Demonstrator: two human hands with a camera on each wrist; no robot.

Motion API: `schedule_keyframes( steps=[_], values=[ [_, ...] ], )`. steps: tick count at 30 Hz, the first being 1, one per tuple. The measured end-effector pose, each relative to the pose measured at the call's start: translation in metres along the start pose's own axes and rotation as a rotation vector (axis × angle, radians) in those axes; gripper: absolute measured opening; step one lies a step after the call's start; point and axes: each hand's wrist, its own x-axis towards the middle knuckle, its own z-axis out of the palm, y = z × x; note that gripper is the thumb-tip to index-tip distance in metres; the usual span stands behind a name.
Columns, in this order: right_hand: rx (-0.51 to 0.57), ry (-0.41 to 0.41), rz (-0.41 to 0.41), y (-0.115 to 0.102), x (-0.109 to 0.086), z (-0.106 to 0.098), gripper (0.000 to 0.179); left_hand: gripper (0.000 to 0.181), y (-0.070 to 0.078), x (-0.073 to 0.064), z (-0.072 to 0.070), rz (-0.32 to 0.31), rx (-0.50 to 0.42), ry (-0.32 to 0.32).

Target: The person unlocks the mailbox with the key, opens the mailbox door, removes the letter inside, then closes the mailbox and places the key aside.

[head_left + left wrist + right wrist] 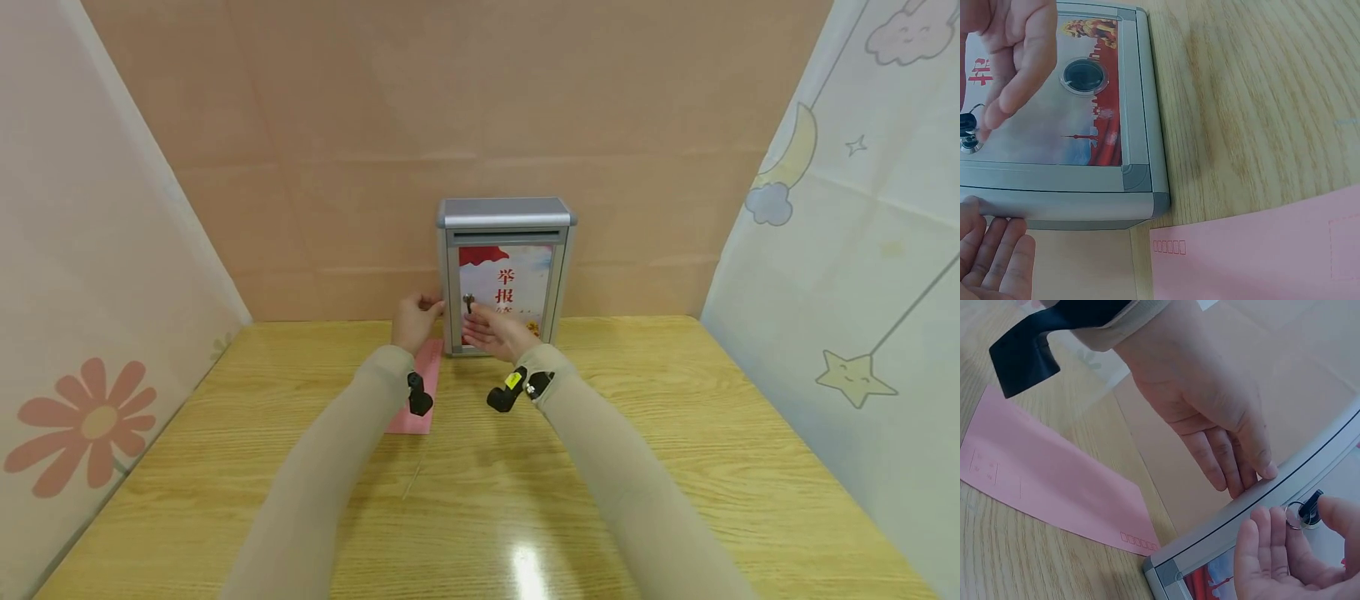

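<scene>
A grey metal letter box (504, 212) with a slot and a printed front panel stands upright against the back wall. A small key (1311, 505) with a black head and a ring sits in the lock of its door. My right hand (501, 332) is at the key, thumb beside its head and the other fingers extended below; no pinch shows. My left hand (414, 323) touches the box's left side, its thumb on the side wall (1254, 487). A pink envelope (1054, 462) lies on the table to the left of the box, partly hidden by my left arm in the head view.
The wood-grain table (637, 433) runs up to a tan cloth back wall (337, 125). Patterned white side walls stand on the left (97, 275) and right (862, 275). Black camera mounts (507, 392) stick out from both wrists.
</scene>
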Motion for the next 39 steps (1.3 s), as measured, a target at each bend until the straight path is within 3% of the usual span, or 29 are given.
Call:
schedule_keyframes(
  steps=[8, 16, 24, 28, 35, 39],
  values=[
    [0.075, -0.02, 0.014, -0.0032, 0.0034, 0.0035, 0.016, 0.027, 0.0042, -0.0011, -0.0024, -0.014, -0.001, 0.006],
    [0.092, 0.012, 0.039, -0.0048, 0.0032, 0.005, 0.012, 0.026, 0.0063, -0.0038, -0.0011, -0.004, -0.019, 0.02],
    [0.074, 0.031, 0.004, -0.0058, 0.0016, 0.0057, 0.005, 0.026, 0.0061, -0.0033, -0.0007, -0.006, -0.013, 0.019],
    [0.025, 0.044, -0.039, -0.0052, 0.0019, 0.0051, 0.005, 0.025, 0.0061, -0.0029, -0.0002, -0.015, -0.02, 0.009],
    [-0.16, 0.078, -0.174, -0.0023, 0.0003, 0.0064, 0.028, 0.025, 0.0042, -0.0029, 0.0011, -0.012, -0.02, 0.024],
    [-0.225, 0.119, -0.218, -0.0019, 0.0007, 0.0084, 0.033, 0.025, 0.003, -0.0032, 0.001, -0.006, -0.025, 0.026]
  ],
)
